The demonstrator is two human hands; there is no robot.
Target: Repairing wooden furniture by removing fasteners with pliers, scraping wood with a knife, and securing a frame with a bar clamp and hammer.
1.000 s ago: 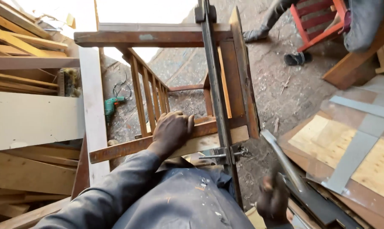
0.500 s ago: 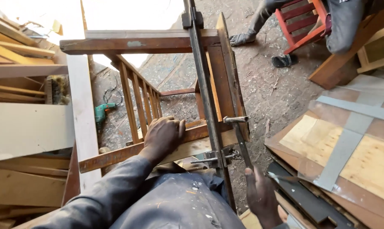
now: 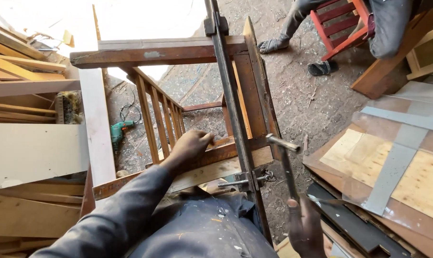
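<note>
The wooden frame (image 3: 188,102) is reddish-brown with paler, honey-coloured slats, and the long bar clamp (image 3: 233,110) across it is dull grey — rust-tinged. A teal drill (image 3: 118,131) lies on the grey, dusty floor (image 3: 302,95), a chair (image 3: 340,26) is bright red, and the sleeve (image 3: 116,215) is dark grey, paint-flecked — the plywood sheet (image 3: 417,177) pale yellow.
</note>
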